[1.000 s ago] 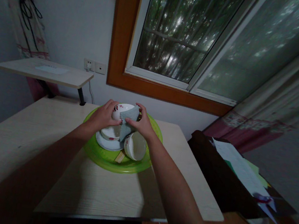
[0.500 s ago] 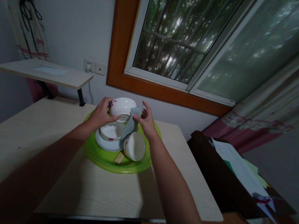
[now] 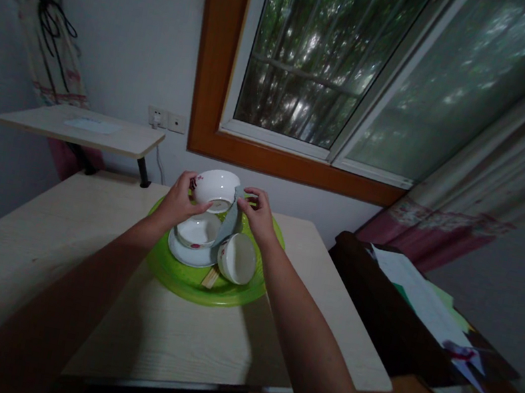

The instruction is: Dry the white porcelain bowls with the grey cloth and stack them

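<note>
My left hand point(image 3: 179, 199) grips a white bowl with red flower marks point(image 3: 216, 188) and holds it, underside towards me, above a green basin point(image 3: 177, 276). My right hand point(image 3: 255, 214) pinches a grey cloth point(image 3: 229, 221) against the bowl's right side; the cloth hangs down from it. In the basin below sit a second bowl point(image 3: 197, 230) on a white plate point(image 3: 181, 251), a cup-like bowl tipped on its side point(image 3: 237, 258), and wooden chopstick ends point(image 3: 210, 276).
The basin rests on a pale wooden table point(image 3: 29, 250) under a window. A small shelf point(image 3: 81, 127) juts from the left wall. A dark cabinet with papers point(image 3: 417, 298) stands to the right of the table.
My left hand has lifted the flowered bowl up out of the basin. My right hand rose with the cloth and now pinches it higher, against the bowl's rim.
</note>
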